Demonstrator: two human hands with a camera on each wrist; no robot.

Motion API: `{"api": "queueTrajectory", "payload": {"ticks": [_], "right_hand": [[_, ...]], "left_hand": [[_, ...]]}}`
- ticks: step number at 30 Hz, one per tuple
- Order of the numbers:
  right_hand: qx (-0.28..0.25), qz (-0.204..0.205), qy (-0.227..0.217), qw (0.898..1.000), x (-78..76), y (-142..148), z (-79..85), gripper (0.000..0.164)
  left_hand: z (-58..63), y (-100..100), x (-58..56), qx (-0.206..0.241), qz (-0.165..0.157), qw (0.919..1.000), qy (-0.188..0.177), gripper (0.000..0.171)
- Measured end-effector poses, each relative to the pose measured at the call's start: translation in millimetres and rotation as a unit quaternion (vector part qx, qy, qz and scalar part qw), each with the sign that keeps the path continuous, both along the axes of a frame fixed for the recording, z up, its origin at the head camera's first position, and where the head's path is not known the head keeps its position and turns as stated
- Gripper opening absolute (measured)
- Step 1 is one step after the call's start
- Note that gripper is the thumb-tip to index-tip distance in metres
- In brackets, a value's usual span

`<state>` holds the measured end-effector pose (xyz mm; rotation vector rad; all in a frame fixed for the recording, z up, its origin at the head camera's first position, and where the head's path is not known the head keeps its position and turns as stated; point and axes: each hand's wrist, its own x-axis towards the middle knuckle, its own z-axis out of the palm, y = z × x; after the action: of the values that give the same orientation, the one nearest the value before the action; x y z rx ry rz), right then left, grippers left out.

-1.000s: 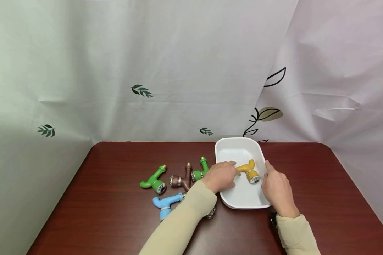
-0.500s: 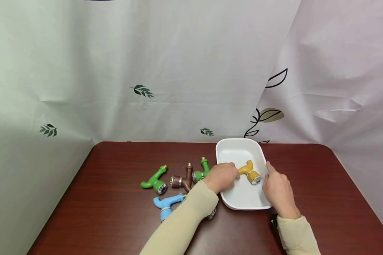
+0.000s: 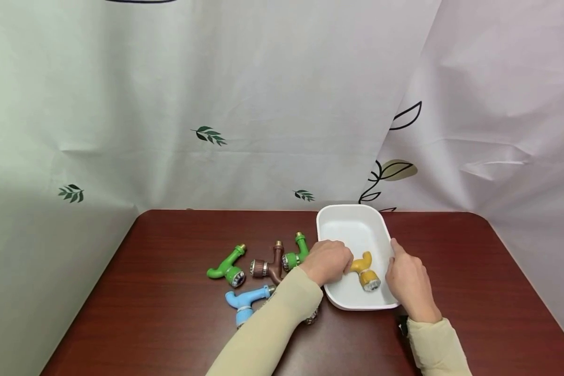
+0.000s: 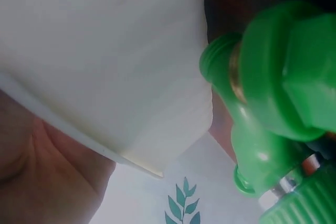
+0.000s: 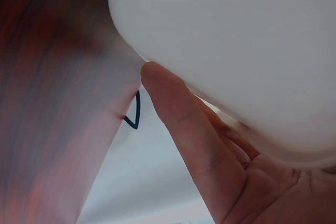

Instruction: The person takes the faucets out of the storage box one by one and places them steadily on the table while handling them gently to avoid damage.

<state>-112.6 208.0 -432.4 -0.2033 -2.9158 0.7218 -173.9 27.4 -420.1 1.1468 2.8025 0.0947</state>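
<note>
In the head view a yellow tap [image 3: 367,275] lies in a white tray [image 3: 350,210], its handle end pointing toward the near side. My left hand [image 3: 330,260] reaches over the tray's left rim and grips the tap's other end; the fingertips are mostly hidden. At the right rim, my right hand [image 3: 410,279] holds the tray. The right wrist view shows one finger [image 5: 176,106] stretched along the tray's outer wall. Close beside the left wrist is a green tap [image 4: 268,145], with the tray's outer wall [image 4: 115,66] next to it.
Left of the tray lie a brown tap [image 3: 273,266], another green tap [image 3: 227,266] and a blue tap [image 3: 245,300]. A further tap [image 3: 312,316] is mostly covered by the left sleeve. A pale sheet [image 3: 272,104] hangs behind the dark red table [image 3: 169,313].
The yellow tap's body and handle have swung toward the near side of the tray. My left fingers have curled in at its end. My right hand and the tray have stayed put.
</note>
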Motion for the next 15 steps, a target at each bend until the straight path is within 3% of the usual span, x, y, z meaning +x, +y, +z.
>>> {"api": "queueTrajectory", "payload": {"ticks": [10, 15], "right_hand": [[0.0, 0.003, -0.001, 1.0, -0.5, -0.5, -0.3, 0.047], [0.003, 0.002, 0.008, 1.0, -0.3, -0.6, -1.1, 0.046]], "left_hand": [[1.3, 0.6, 0.4, 0.005, 0.004, 0.9995, -0.03, 0.018], [1.2, 1.1, -1.1, 0.009, 0.003, 0.9998, -0.017, 0.016]]}}
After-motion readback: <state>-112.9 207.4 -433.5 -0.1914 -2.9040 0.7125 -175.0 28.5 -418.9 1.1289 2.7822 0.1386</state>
